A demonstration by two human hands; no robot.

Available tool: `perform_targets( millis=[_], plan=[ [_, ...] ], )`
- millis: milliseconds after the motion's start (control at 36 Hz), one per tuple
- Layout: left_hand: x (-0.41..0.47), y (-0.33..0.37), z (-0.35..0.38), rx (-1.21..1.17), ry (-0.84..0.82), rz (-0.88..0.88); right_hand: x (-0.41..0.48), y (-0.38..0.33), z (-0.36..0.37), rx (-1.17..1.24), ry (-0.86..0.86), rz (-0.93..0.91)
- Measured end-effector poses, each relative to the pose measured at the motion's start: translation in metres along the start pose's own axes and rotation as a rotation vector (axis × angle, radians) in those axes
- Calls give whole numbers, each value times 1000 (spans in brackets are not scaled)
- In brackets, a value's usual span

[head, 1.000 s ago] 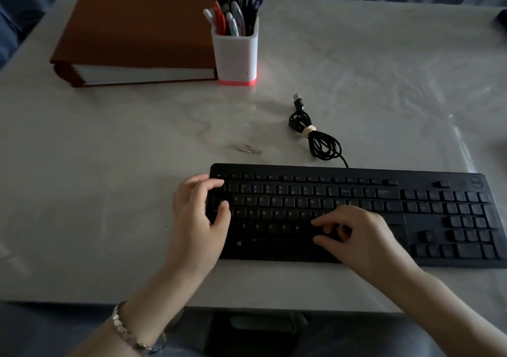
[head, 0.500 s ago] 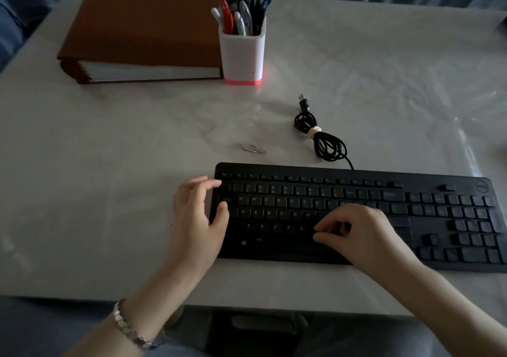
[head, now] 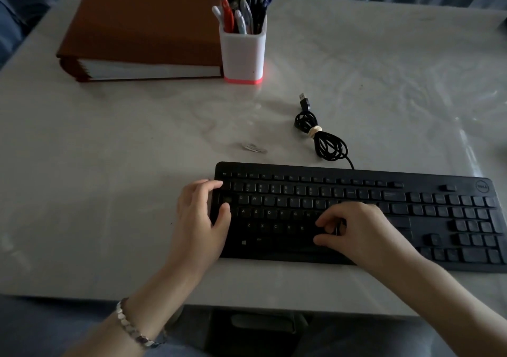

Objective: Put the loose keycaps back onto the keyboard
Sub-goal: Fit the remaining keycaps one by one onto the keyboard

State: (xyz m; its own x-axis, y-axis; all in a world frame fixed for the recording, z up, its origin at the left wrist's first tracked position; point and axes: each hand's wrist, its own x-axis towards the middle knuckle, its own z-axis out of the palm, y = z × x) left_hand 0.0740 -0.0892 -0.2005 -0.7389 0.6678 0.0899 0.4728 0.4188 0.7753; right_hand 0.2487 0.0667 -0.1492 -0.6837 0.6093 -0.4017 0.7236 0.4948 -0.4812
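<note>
Little has moved since a second ago: both hands keep their places on the keyboard [head: 411, 208], and only the right hand [head: 362, 230] has drawn its fingers a touch tighter over the lower letter rows. Its fingers are curled, with the index fingertip [head: 319, 222] and the thumb close together just right of the B key. Whether they pinch a loose keycap or only press on one already seated I cannot tell, since the palm hides that spot. No loose keycap shows anywhere around the keyboard, so any cap in hand would be under those fingers. The left hand [head: 200, 219] lies relaxed and fairly flat at the keyboard's left end, index finger on the top-left keys and thumb on the edge keys, holding nothing and probably steadying the board. The keyboard's long axis runs left to right, so the socket being worked sits directly under the right hand, which is clearly the nearer one. Behind the keyboard lie its coiled cable [head: 326, 142] and a small shiny metal object [head: 253, 147].
</note>
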Motion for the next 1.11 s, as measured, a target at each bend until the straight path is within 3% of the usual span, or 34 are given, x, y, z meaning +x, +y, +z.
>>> perform_targets(
  millis=[556,944,1111],
  plan=[
    [-1,0,-1,3,-43,-10,9,1,-5,-120,-72,-80],
    [0,-1,1,13,-31,-23,5,4,-1,-49,28,-116],
    [-1,1,0,20,-37,-30,7,2,-4,-71,-4,-125]
  ],
)
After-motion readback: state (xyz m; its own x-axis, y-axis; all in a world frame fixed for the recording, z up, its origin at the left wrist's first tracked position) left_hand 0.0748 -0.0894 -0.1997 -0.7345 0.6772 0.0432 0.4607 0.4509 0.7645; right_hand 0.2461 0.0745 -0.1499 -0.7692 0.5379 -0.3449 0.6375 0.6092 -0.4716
